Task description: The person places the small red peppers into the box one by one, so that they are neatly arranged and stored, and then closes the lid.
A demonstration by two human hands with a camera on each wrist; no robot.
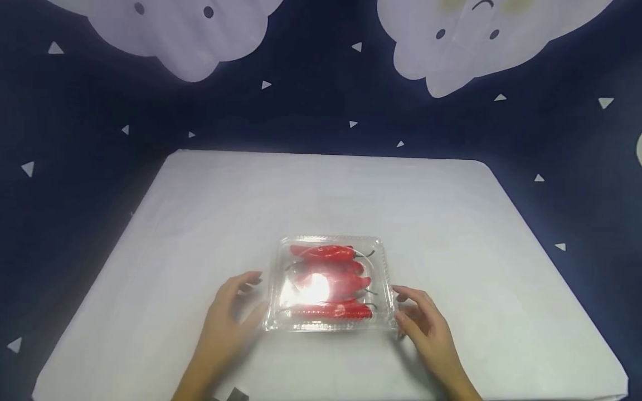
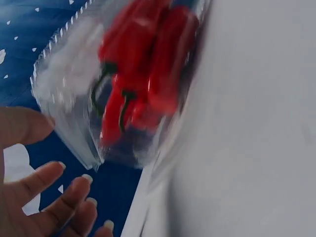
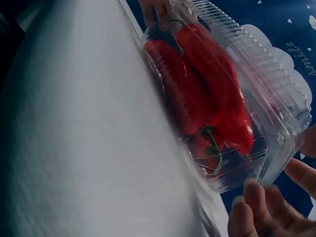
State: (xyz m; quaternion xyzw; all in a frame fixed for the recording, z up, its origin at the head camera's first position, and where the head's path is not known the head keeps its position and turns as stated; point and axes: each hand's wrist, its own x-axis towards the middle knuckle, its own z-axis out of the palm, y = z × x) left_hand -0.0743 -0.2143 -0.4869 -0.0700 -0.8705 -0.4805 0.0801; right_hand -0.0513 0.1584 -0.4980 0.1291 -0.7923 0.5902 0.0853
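Note:
A clear plastic clamshell box (image 1: 331,326) lies closed on the white table, holding several red chili peppers (image 1: 328,254) with green stems. Light glares off the lid and hides part of the peppers. At the box's left side is my left hand (image 1: 228,317), thumb and fingers spread; the left wrist view has the fingertips (image 2: 84,178) just off the plastic. On the opposite side, my right hand (image 1: 426,323) has its loosely bent fingers at the right edge. In the right wrist view, fingertips (image 3: 251,190) meet or nearly meet the box's lower corner.
The white table (image 1: 321,195) has rounded far corners and extends around the box. Behind and beside it hangs dark blue cloth (image 1: 311,117) with white triangles and clouds. A small dark grey object (image 1: 238,395) shows at the bottom edge near the left forearm.

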